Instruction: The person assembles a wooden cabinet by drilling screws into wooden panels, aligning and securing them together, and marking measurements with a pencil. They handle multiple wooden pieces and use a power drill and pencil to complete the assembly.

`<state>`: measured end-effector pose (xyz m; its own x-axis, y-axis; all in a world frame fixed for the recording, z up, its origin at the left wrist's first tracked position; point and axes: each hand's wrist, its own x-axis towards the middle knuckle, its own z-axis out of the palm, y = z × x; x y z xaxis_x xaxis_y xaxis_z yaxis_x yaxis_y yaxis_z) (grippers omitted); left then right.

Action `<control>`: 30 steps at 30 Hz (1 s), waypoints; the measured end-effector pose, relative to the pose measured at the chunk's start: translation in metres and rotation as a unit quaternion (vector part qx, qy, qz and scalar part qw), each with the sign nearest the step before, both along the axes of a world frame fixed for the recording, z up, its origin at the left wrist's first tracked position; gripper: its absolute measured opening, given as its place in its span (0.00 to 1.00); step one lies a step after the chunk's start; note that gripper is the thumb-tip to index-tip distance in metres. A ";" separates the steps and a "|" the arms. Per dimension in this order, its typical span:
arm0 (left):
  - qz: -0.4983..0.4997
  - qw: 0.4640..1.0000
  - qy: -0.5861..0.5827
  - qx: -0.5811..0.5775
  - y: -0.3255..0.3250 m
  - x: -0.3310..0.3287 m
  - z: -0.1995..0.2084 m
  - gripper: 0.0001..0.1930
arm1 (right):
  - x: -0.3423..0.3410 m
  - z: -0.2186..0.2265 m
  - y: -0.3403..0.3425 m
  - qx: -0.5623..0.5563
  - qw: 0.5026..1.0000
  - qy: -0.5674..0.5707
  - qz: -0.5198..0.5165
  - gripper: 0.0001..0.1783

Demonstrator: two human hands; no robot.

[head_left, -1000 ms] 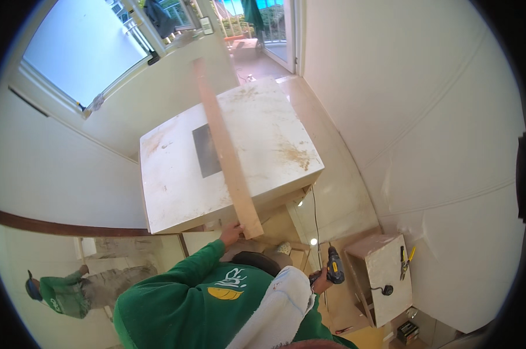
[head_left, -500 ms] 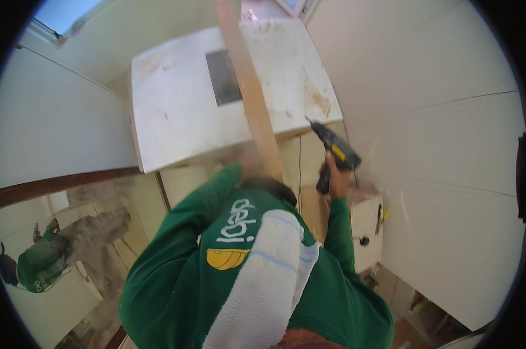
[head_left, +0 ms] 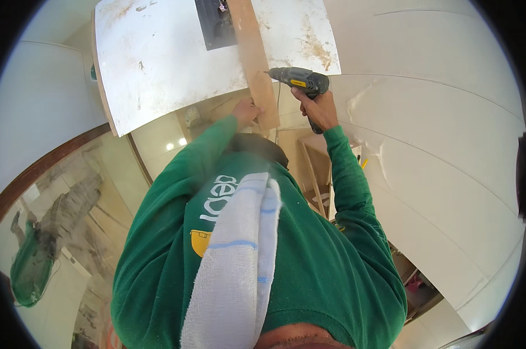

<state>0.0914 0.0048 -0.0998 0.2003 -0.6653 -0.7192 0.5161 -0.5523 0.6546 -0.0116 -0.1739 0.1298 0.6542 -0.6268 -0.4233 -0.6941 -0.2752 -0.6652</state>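
Note:
My right hand is wrapped round the handle of a black and grey cordless drill with a yellow label. The drill points left, and its bit is at the right edge of a long wooden board; whether it touches cannot be made out. My left hand is closed on the near end of that board, at its left edge, with some fingers hidden. The board lies lengthwise across a white, brown-stained panel, its near end jutting past the panel's edge.
A dark rectangle, seemingly a cut-out, lies in the panel left of the board. A pale wall rises on the right. Within a brown frame on the left, a person in green shows, perhaps reflected. A white towel hangs over my back.
My right hand has brought the drill leftward, from beside the panel to the board's edge. My left hand, blurred and mostly hidden before, now shows at the board's near end. The view has shifted.

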 end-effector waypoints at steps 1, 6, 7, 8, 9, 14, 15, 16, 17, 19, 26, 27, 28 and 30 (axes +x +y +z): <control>-0.006 1.000 0.005 0.001 -0.001 0.002 0.003 0.23 | 0.003 -0.002 0.001 -0.008 1.000 0.001 0.010 0.23; -0.029 0.999 -0.015 0.022 -0.007 0.006 0.007 0.23 | 0.015 -0.016 -0.002 -0.030 0.997 0.059 0.043 0.23; -0.032 0.999 -0.022 0.029 -0.008 0.007 0.007 0.23 | 0.018 -0.019 -0.003 -0.041 0.995 0.078 0.051 0.23; -0.035 0.998 -0.026 0.035 -0.008 0.006 0.007 0.23 | 0.019 -0.022 -0.004 -0.050 0.994 0.080 0.053 0.25; -0.035 0.999 -0.023 0.031 -0.007 0.006 0.007 0.23 | 0.022 -0.025 -0.004 -0.065 0.993 0.079 0.059 0.27; -0.043 0.999 0.001 0.020 -0.005 0.008 0.004 0.22 | 0.035 -0.024 -0.005 -0.126 0.983 0.081 0.106 0.28; -0.049 0.999 -0.004 0.015 -0.005 0.008 0.003 0.22 | 0.039 -0.021 -0.007 -0.114 0.982 0.098 0.114 0.28; -0.054 0.998 -0.006 0.014 -0.005 0.009 0.002 0.21 | 0.044 -0.018 -0.009 -0.105 0.981 0.105 0.128 0.28; -0.059 0.998 -0.002 0.016 -0.006 0.008 0.001 0.21 | 0.049 -0.015 -0.011 -0.130 0.974 0.103 0.156 0.28; -0.061 0.998 -0.006 0.015 -0.007 0.008 -0.002 0.20 | 0.062 -0.009 -0.019 -0.181 0.953 0.096 0.223 0.28; -0.077 0.997 -0.008 0.000 -0.007 0.009 -0.012 0.26 | 0.095 -0.010 -0.034 -0.213 0.904 0.215 0.302 0.24; -0.079 0.997 -0.010 -0.002 -0.007 0.009 -0.014 0.27 | 0.096 -0.011 -0.034 -0.214 0.905 0.219 0.295 0.24; -0.082 0.997 -0.008 -0.003 -0.007 0.009 -0.015 0.28 | 0.097 -0.012 -0.034 -0.209 0.906 0.222 0.292 0.23; -0.082 0.997 -0.008 -0.004 -0.008 0.008 -0.017 0.29 | 0.096 -0.012 -0.033 -0.210 0.906 0.223 0.293 0.23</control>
